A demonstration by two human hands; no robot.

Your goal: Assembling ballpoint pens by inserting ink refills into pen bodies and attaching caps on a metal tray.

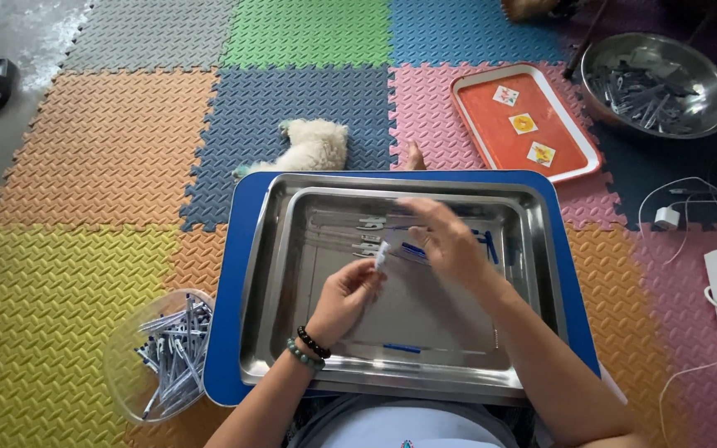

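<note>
The left hand (343,297) pinches a slim white pen barrel (381,255) between thumb and fingers, its upper end poking out above the knuckles and tilted a little toward the right hand (446,241). That hand hovers just beside it over the steel tray (263,274), fingers loosely curled; motion blur makes it impossible to tell whether they grip a small blue part or are bare.

The barrel looks like thin moulded plastic — very light and stiff enough to hold its line, though smooth and probably slippery on a dry fingertip. It would likely not break from a drop, but a hard squeeze could flex or crack it. A pinch near the middle, as the left hand has it, seems the sound hold, leaving the open end free.

The left wrist, wearing two bead bracelets (309,348), comes up from the lower edge of the view with the palm turned inward. The right forearm crosses the tray diagonally from the lower right, wrist bent and fingers pointing left.

More white barrels (371,224) and some blue pieces (412,249) lie on the tray floor near the hands. The tray sits on a blue board (226,332) across the lap, with a clear bowl of grey pen parts (172,353) on the foam mat at the left.
</note>
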